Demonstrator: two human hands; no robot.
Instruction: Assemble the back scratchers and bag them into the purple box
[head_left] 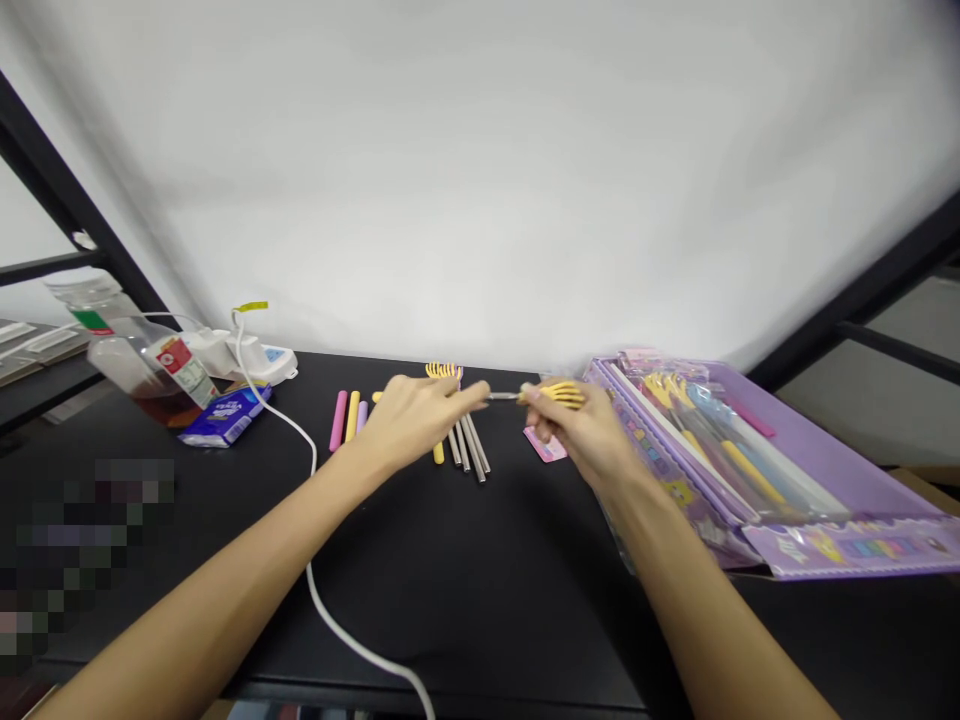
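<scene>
Between my two hands, a back scratcher with a yellow claw head (564, 393) and a thin metal rod (503, 396) is held level above the desk. My right hand (589, 425) is closed around the claw end. My left hand (420, 412) pinches the rod's other end, its fingertips partly hidden. Beyond the left hand lie more yellow claw heads (442, 370). Several bare metal rods (471, 447) rest just below it. Pink (339, 420), yellow (351, 417) and purple (362, 416) handle tubes lie to its left, partly covered by the hand.
At right, an open purple box (817, 450) contains bagged scratchers. A pink card (546, 446) lies under my right hand. A white cable (330, 610) crosses the black desk. Leftward stand a bottle (139, 360) of brown liquid, a blue packet (225, 415) and a power strip (277, 366).
</scene>
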